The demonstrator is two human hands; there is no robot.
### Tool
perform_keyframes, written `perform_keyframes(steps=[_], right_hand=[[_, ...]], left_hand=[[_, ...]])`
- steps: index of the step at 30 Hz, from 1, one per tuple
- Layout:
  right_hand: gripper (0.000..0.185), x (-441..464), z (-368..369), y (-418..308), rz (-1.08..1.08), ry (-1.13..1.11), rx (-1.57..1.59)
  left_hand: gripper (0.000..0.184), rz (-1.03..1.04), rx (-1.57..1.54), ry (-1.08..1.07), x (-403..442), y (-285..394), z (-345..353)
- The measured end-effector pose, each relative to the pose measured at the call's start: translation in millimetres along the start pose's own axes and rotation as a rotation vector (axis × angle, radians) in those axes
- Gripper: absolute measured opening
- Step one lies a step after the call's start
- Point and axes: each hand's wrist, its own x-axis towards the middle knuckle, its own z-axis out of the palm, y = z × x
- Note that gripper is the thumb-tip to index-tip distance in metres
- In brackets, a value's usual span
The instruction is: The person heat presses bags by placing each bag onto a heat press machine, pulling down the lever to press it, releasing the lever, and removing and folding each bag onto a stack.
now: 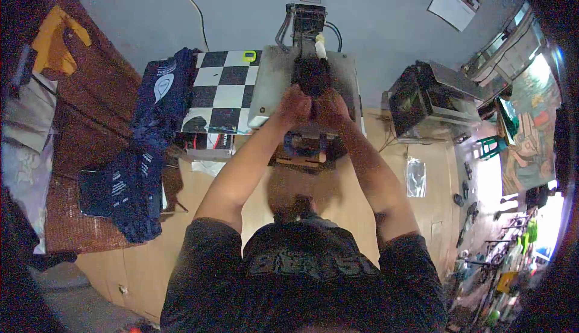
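Observation:
Both my arms reach forward over a press with a wide metal plate [274, 83]. My left hand [295, 105] and my right hand [332, 106] are side by side, closed, at the near end of a dark piece [311, 75] above the plate's middle. What the fingers grip is too dark to make out. A pale object [320, 46] sits just behind the dark piece. Below my hands, a dark loop-shaped handle [304, 145] shows at the front of the press.
Left of the press is a checkered table top [220, 83] with a yellow-green timer [249, 56]. Folded navy shirts [163, 92] lie beside it, with more navy garments [136, 194] nearer me. A dark glass-fronted cabinet [428, 101] stands right; a clear plastic packet [416, 177] lies on the floor.

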Motion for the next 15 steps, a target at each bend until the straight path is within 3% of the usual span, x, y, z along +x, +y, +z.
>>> perform_keyframes(steps=[1,2,8,14,15], right_hand=[[0.027,1,1,2,0.093,-0.011,0.077],[0.027,2,3,3,0.093,-0.008,0.077],[0.028,7,56,30,0.138,0.078,0.112],[0.033,-10,-8,-9,-0.017,0.091,-0.098],[0.034,-7,-10,-9,0.012,0.011,-0.091]], left_hand=[[0.021,-0.185,-0.186,0.004,-1,0,1],[0.021,-0.233,-0.152,-0.044,-1,1,3],[0.020,-0.218,0.006,-0.144,6,16,-6],[0.021,-0.222,0.035,-0.165,8,16,-7],[0.021,-0.227,0.037,-0.168,8,16,-8]])
